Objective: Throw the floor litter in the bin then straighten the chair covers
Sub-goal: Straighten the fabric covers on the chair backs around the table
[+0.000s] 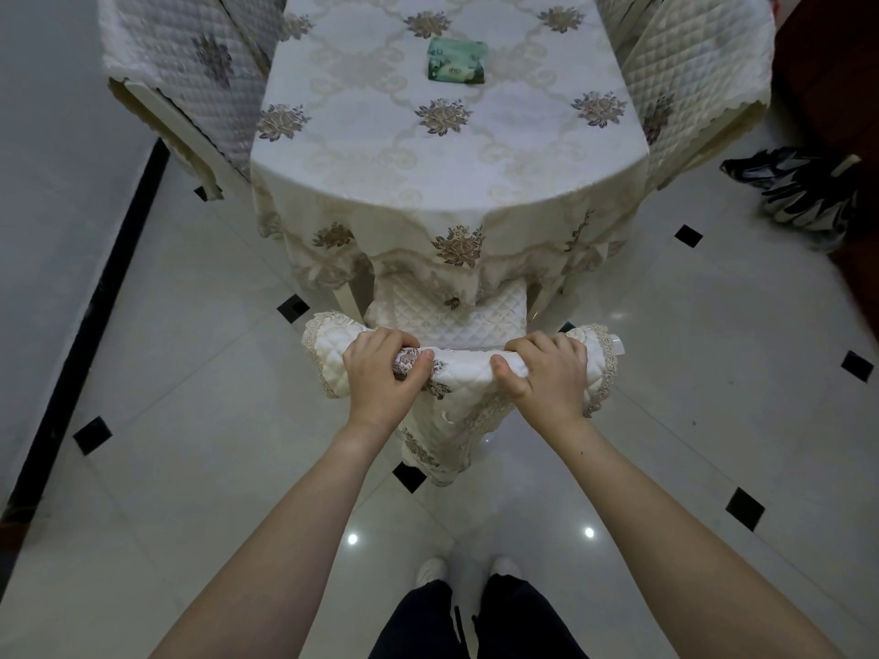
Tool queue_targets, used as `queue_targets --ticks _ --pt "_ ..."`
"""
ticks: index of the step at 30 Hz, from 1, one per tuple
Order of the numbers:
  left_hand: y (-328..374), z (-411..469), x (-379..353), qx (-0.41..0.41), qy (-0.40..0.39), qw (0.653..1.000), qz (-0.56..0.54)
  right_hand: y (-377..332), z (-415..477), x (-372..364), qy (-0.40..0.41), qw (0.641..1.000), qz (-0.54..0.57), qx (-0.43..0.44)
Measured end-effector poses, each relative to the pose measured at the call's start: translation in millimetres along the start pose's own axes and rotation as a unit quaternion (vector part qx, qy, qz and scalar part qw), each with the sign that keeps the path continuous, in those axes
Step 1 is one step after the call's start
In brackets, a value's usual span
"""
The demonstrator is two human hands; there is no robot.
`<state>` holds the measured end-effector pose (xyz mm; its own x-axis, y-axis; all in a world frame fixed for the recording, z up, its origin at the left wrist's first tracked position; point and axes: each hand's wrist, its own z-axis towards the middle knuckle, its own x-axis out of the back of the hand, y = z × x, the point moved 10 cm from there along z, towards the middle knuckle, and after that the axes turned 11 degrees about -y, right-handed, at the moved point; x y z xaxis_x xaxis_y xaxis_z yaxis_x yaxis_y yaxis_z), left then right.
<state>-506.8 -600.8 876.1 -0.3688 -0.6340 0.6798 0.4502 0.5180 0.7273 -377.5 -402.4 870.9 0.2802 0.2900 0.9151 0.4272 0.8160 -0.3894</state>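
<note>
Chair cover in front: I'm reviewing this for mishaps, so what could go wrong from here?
1. The left grip and right grip bunch the chair cover at the backrest top; an uneven tug may leave it skewed or strain its lace trim.
2. The tablecloth hem hangs over the seat cushion; moving the chair could drag it and shift the tissue pack.

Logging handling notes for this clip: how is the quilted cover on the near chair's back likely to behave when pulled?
Likely floppy: the chair cover bunches under the left hand and right hand. Probably light, as its flap hangs loosely down the back. The quilted padding may give it some body, so it should not slip easily from a grip.
</note>
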Motion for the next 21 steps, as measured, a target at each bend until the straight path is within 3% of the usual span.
queue_targets --ticks 15,21 --pt "5.5 -7.7 2.0 -0.006 -0.043 0.999 0.004 -2.8 -6.8 2.8 -0.088 0.995 0.04 -0.01" --pt "14.3 -30.8 8.4 -0.042 -0.089 0.994 0.053 -11.1 -30.9 15.2 -0.067 0.994 0.087 0.022"
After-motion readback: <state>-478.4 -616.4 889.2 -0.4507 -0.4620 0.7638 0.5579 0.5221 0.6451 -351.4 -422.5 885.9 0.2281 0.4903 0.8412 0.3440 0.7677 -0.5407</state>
